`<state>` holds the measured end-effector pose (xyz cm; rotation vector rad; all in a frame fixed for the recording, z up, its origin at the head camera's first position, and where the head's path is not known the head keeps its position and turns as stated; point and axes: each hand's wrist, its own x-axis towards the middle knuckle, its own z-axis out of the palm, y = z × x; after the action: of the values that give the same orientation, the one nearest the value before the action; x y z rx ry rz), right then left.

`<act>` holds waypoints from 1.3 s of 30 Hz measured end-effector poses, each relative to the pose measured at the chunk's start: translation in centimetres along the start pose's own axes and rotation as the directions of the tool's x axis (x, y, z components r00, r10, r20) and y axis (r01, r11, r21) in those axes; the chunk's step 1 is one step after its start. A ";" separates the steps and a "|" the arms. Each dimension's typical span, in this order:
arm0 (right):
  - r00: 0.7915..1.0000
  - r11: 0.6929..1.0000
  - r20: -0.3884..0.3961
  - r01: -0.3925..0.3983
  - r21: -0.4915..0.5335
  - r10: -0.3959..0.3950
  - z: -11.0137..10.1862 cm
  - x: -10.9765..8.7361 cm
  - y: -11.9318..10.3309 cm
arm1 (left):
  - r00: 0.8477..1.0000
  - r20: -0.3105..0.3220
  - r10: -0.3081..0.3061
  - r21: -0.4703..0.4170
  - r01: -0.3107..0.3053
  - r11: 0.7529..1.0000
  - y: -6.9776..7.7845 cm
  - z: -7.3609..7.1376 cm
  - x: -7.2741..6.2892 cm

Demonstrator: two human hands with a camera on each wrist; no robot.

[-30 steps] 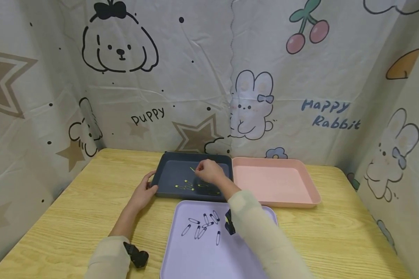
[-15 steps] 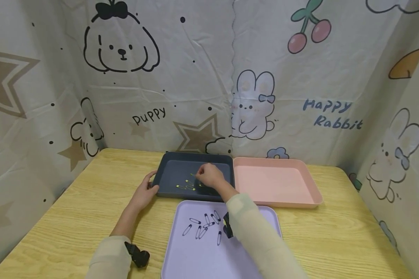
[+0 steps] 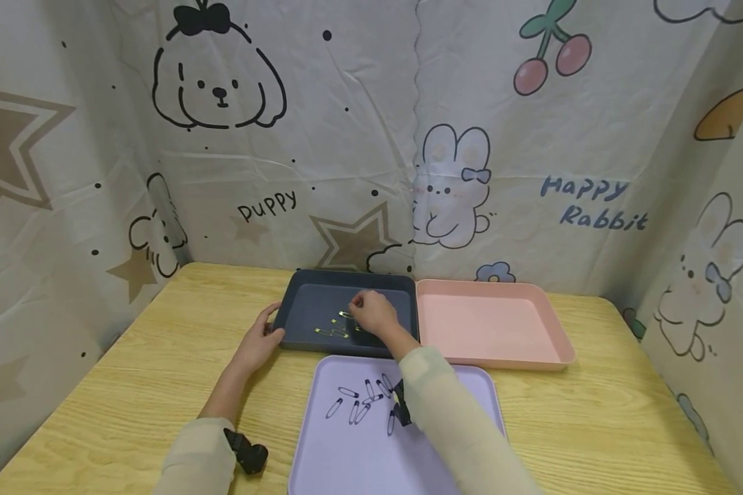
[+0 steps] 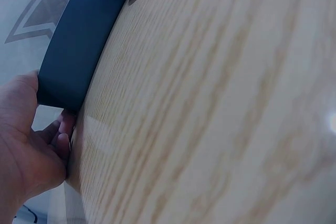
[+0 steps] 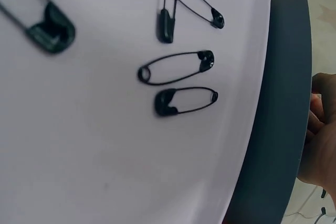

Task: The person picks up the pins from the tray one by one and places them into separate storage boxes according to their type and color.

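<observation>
My left hand [image 3: 258, 346] grips the left side of the dark blue tray [image 3: 347, 276]. In the left wrist view its thumb [image 4: 23, 83] lies on the corner, and its fingers curl beside the base. My right hand [image 3: 376, 315] hangs low over the same tray, fingers bent. Close at its fingertips is a yellow-green safety pin [image 3: 345, 314]; whether they still pinch it cannot be told. Several more yellow-green safety pins [image 3: 331, 333] lie in the tray, some hidden behind the hand. In the right wrist view the fingers are partly cut off.
A lilac tray [image 3: 347, 467] in front bears several black safety pins [image 3: 362, 412]. The right forearm reaches across it. To the right of the dark tray stands a pink tray [image 3: 495, 323]. All are on a wooden table [image 3: 625, 412] below a printed cloth [image 3: 359, 82].
The right hand and the yellow-green safety pin have come down lower into the dark tray; the pin, earlier raised at the fingertips, now sits just below them. My left hand stays put.
</observation>
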<state>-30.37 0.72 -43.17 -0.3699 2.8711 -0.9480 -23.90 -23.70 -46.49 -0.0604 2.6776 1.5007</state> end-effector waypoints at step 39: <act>0.995 0.999 -0.099 0.012 -0.046 -0.017 -6.3 -1.0 3.0 | 1.000 0.026 -0.012 0.011 0.012 1.000 0.1 0.1 0.0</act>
<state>-31.02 6.91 -39.84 -0.3578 2.9882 -0.9315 -23.87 -23.55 -46.45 -0.0564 2.6602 1.4732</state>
